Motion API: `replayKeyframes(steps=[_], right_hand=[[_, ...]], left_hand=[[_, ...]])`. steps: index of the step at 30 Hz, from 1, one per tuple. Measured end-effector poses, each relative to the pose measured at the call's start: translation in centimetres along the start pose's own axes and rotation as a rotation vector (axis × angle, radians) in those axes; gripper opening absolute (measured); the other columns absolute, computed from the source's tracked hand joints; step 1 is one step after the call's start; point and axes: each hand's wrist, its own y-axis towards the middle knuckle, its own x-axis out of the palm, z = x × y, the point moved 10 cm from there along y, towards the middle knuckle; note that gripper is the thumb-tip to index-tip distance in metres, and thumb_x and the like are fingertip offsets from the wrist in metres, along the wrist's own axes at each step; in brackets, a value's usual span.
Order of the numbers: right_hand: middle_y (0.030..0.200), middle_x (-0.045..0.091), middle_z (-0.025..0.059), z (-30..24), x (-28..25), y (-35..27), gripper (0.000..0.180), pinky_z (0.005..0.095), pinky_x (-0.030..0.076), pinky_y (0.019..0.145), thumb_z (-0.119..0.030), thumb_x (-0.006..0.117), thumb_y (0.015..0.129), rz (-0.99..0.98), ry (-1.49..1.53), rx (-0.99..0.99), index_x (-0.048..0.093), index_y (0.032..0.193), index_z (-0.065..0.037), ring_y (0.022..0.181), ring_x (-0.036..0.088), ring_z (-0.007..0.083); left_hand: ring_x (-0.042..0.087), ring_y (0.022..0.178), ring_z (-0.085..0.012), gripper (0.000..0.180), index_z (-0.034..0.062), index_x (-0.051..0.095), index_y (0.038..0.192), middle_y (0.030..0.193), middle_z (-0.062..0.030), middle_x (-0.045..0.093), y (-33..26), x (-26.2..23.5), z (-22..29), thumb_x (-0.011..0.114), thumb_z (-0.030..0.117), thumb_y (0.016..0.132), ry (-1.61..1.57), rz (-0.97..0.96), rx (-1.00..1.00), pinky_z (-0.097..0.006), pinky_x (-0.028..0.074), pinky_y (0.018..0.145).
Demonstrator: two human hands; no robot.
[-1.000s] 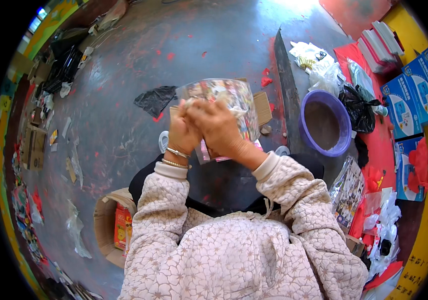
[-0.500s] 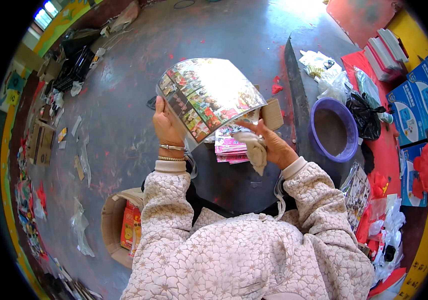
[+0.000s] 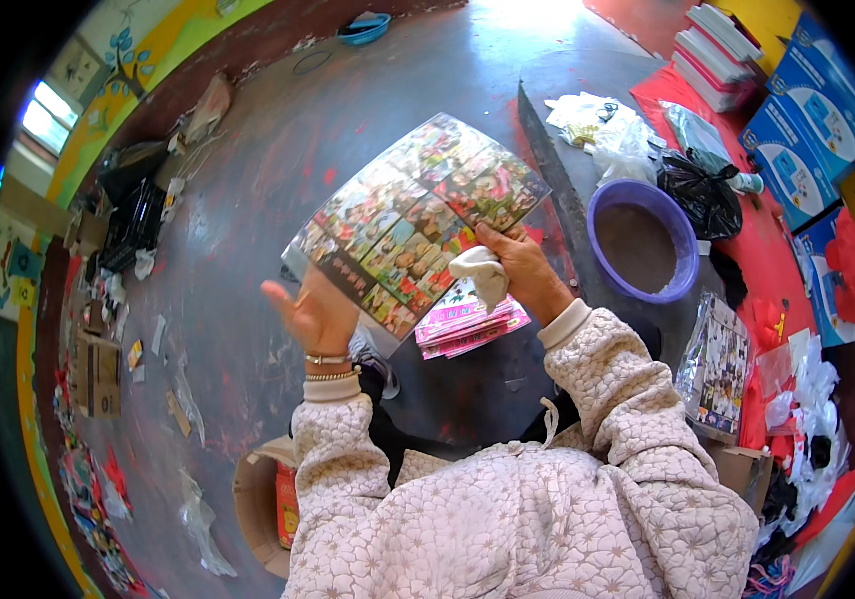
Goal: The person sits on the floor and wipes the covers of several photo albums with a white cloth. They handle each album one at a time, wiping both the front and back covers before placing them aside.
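- Head view shows your left hand (image 3: pixel 315 311) spread open, palm up, fingers loosely apart, supporting the near-left corner of a large printed sheet (image 3: pixel 417 218) from beneath; nothing is pinched in it.
- Your left wrist carries thin bracelets (image 3: pixel 325 365) just above the cuff of the quilted sleeve (image 3: pixel 347 469), and the forearm rises from the lower edge toward the sheet.
- Your right hand (image 3: pixel 522 270) is closed on the near-right edge of the sheet, thumb on top, and it also grips a small white cloth (image 3: pixel 480 275) bunched against the sheet's surface.
- Your right forearm comes in from the lower right, bent at the elbow, wrist angled toward the left.
- That sheet, covered in rows of small colourful pictures, is held up tilted between both hands, above the grey floor (image 3: pixel 278 180), its far corner pointing away from you.
- Just under your right hand a stack of pink packets (image 3: pixel 467 324) lies on the floor.
- To the right, near your right hand but apart from it, sits a purple basin (image 3: pixel 682 250), with a black bag (image 3: pixel 702 195) beyond it.
- Farther right stand blue boxes (image 3: pixel 797 150) on a red mat (image 3: pixel 777 270).
- At near left, beside your left elbow, an open cardboard box (image 3: pixel 263 509) sits on the floor.
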Motion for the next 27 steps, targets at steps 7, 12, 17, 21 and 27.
replayKeyframes(steps=[7, 12, 17, 21, 27], right_hand=[[0.071, 0.06, 0.0071, 0.0, 5.2, -1.7, 0.027, 0.0295, 0.05, 0.053, -0.029, 0.047, 0.089, -0.242, 0.65, 0.152, 0.057, 0.088, -0.004, 0.059, 0.058, 0.0163], [0.075, 0.059, 0.0055, 4.8, 4.0, -0.2, 0.032, 0.0324, 0.049, 0.055, -0.034, 0.042, 0.09, -0.049, 0.573, 0.238, 0.055, 0.093, -0.005, 0.061, 0.057, 0.0167], [0.071, 0.058, 0.0049, 7.6, 4.5, -1.1, 0.032, 0.0297, 0.048, 0.051, -0.035, 0.043, 0.09, 0.059, 0.476, 0.302, 0.057, 0.091, -0.006, 0.058, 0.055, 0.0146], [0.072, 0.059, 0.0061, 10.4, 3.8, -3.4, 0.033, 0.031, 0.047, 0.052, -0.037, 0.039, 0.091, 0.083, 0.531, 0.465, 0.056, 0.094, -0.008, 0.058, 0.055, 0.0159], [0.069, 0.058, 0.0096, 15.2, -1.5, -9.6, 0.057, 0.0327, 0.046, 0.054, -0.047, 0.027, 0.089, 0.254, 0.255, 0.76, 0.059, 0.091, -0.001, 0.059, 0.055, 0.0204]], left_hand=[[0.035, 0.121, -0.0262, 0.072, 0.0016, 0.029, 0.131, 0.132, -0.0124, 0.036, -1.1, -2.7, 1.8, 0.057, 0.043, 0.079, 0.281, 0.106, 0.161, -0.043, 0.024, 0.102], [0.038, 0.119, -0.0221, 0.059, 0.0047, 0.039, 0.124, 0.13, -0.0101, 0.039, -1.5, -2.9, -7.2, 0.055, 0.042, 0.081, 0.952, 0.062, -0.085, -0.04, 0.027, 0.101], [0.042, 0.115, -0.0241, 0.05, 0.0029, 0.042, 0.119, 0.125, -0.0113, 0.043, -0.8, -1.9, -5.3, 0.048, 0.04, 0.086, 0.281, 0.174, 0.09, -0.041, 0.031, 0.098], [0.051, 0.104, -0.0249, 0.04, 0.0029, 0.042, 0.119, 0.114, -0.0115, 0.051, -0.7, -5.5, -5.6, 0.04, 0.032, 0.091, 0.147, 0.367, -0.014, -0.039, 0.039, 0.092], [0.052, 0.099, -0.0241, 0.03, 0.003, 0.047, 0.11, 0.106, -0.0098, 0.054, -5.3, -18.4, -10.5, 0.036, 0.025, 0.093, -0.043, 0.662, -0.165, -0.042, 0.041, 0.091]])
